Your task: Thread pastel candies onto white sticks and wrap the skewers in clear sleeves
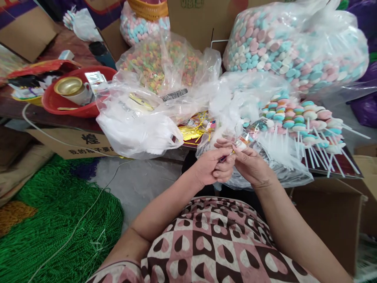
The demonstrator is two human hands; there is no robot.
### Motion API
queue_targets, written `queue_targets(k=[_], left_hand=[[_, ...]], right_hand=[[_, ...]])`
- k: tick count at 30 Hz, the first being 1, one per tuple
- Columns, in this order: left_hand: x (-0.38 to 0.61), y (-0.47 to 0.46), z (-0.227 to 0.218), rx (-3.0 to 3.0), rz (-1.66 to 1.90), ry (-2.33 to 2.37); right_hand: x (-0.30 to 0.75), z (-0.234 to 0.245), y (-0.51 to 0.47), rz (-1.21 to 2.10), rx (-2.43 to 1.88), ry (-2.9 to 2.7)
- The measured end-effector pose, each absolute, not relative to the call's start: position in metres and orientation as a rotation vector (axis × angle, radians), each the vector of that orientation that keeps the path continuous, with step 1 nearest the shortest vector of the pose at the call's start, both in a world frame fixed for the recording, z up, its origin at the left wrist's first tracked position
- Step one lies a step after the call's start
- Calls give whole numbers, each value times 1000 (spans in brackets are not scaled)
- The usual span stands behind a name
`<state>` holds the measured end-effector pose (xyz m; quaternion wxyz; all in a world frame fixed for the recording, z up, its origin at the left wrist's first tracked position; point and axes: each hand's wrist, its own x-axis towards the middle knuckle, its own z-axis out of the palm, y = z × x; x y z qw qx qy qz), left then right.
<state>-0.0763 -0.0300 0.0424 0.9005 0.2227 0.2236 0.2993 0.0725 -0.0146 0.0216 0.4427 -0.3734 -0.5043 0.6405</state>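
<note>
Both hands meet at the table's front edge, around a candy skewer (250, 131) in a clear, colourfully printed wrapper. My left hand (215, 165) is closed, its thumb and fingers pinching the near, gathered end of the wrapper. From the other side my right hand (251, 163) pinches the same end; a bit of yellow, perhaps a tie, shows between the fingertips. To the right lies a pile of marshmallow skewers (290, 118) in pink, blue and white, their white sticks pointing towards me. Left of the hands are yellow twist ties (191, 133) beside printed wrappers (203, 118).
A big bag of marshmallows (294, 51) stands behind the skewers. Further left are a bag of gummy candies (159, 63), a white plastic bag (135, 133) and a red basin (59, 106) with a cup. Green cords (67, 212) cover the floor at left; an open carton (326, 220) is at right.
</note>
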Motion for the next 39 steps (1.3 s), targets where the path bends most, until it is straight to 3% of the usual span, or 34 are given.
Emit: queue_targets(k=[9,17,30,33,39], left_hand=[[-70,-20,42,302,981,652],[-67,-24,41,538,1060,708],[-55,-34,32,751,1197,800],[-53,-34,31,646,1226,751],[-61,-35,35,623,1079,644]], right_hand=[[66,3,-14,776,-1076,-1310],[64,14,-19,843,-1087,-1249],[49,31,-27,395,-1242,-1443],[47,28,-29,500,-1225,-1391],[54,24,-27,1258,-1010,-1018]])
